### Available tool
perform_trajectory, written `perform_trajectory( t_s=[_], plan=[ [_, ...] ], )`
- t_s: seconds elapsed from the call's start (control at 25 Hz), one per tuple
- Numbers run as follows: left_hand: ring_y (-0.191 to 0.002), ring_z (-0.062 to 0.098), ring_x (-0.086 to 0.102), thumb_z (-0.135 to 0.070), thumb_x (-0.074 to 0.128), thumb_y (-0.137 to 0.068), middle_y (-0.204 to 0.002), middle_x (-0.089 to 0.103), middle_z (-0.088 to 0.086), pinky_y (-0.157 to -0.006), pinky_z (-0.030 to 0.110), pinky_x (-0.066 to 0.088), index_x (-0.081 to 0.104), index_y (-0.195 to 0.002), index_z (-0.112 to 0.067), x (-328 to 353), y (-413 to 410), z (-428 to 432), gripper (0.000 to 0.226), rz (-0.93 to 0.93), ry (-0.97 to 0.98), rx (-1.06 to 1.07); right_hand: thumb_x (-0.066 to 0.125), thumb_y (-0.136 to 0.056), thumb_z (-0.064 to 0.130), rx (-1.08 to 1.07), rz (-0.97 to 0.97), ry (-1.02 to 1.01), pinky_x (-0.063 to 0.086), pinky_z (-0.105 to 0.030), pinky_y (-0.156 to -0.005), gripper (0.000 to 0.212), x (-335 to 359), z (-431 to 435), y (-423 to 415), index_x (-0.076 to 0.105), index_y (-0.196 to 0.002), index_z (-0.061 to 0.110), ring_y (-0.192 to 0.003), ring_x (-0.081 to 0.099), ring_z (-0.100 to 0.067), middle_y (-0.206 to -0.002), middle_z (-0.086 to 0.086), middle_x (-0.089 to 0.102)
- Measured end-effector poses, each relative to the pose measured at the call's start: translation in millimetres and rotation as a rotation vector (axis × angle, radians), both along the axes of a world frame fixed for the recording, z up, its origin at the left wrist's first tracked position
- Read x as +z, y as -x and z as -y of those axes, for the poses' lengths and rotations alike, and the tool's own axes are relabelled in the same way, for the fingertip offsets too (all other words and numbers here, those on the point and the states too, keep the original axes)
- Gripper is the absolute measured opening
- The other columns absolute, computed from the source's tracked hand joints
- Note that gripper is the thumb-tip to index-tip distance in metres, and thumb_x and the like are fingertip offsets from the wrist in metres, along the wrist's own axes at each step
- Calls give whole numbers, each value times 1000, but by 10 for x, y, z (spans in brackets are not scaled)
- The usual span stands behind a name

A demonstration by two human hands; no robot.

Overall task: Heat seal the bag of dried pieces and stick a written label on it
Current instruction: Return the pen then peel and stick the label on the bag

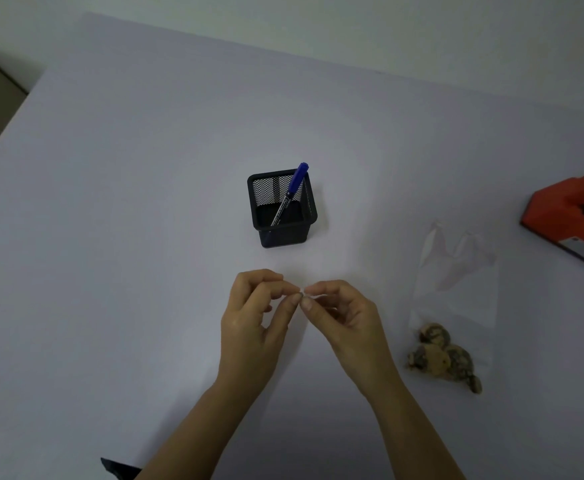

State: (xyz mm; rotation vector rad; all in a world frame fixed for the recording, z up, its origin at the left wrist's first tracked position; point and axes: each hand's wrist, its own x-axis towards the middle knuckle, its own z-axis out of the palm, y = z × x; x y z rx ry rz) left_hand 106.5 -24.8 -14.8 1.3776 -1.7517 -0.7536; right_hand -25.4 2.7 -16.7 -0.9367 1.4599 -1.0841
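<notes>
Left hand: the left hand (252,327) is above the counter (127,237), fingers curled, thumb and forefinger pinching a pale scrap (302,292).
Right hand: the right hand (346,323) meets it fingertip to fingertip and pinches the same scrap from the other side.
Pale scrap: tiny and whitish, mostly covered by the fingertips; I cannot tell what it is.
Pen holder: a black mesh pen holder (283,233) stands just beyond the hands, apart from them.
Marker: a blue marker (292,192) leans inside it, cap up past the rim.
Bag: a clear bag (456,289) lies flat on the counter to the right of the right hand, its far end crumpled and hard to trace against the pale surface.
Dried pieces: brownish dried pieces (439,355) are bunched at its near end.
Orange device: an orange device (560,216) at the right edge is cut off by the frame.
Dark object: a dark object (117,471) at the bottom edge is mostly cut off.
</notes>
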Motion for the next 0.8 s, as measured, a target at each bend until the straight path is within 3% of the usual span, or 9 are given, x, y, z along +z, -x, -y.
perform_trajectory(
  t_s=[0.12,0.28,0.4,0.48,0.64,0.8],
  plan=[
    [-83,-2,53,-14,60,-85,-89,56,-13,-71,5,43,64,-88,-16,-17,-66,12,5,-17,-19,52,68,-82,25,-54,-14,7,54,-24,-76,3,-54,6,-12,67,-83,28,-81,66,-12,-82,9,70],
    [-79,1,61,-24,59,-87,-83,65,-17,-68,12,47,62,-86,-34,-107,-296,41,11,-107,-346,342,68,-82,29,-91,-300,-40,50,-13,-62,11,-199,68,-56,62,-77,37,-72,62,-1,-74,19,66],
    [-76,10,64,-28,61,-87,-79,68,-9,-69,24,52,64,-82,-35,-155,-423,6,8,-158,-466,476,64,-85,27,-23,-585,-63,53,-27,-66,7,-306,122,-149,64,-91,28,-77,59,-7,-83,14,66],
    [-76,14,66,-28,62,-86,-76,69,-8,-70,27,54,66,-81,-34,-149,-421,-23,9,-224,-520,495,61,-85,29,17,-778,-34,48,-27,-71,21,-350,117,-198,61,-105,21,-89,53,-12,-98,7,65],
    [-76,16,67,-21,63,-86,-77,71,-6,-74,31,57,68,-82,-29,-55,-201,-17,10,-291,-610,388,60,-86,38,-75,-720,69,33,-8,-75,28,-215,-32,-41,59,-109,22,-94,43,-3,-104,12,58],
    [-69,13,68,-16,65,-84,-73,72,0,-69,25,57,72,-81,-24,48,283,91,10,-345,-705,173,63,-86,23,-248,-686,94,41,-14,-81,18,-83,-186,699,63,-102,17,-92,57,-8,-96,8,62]
  ],
)
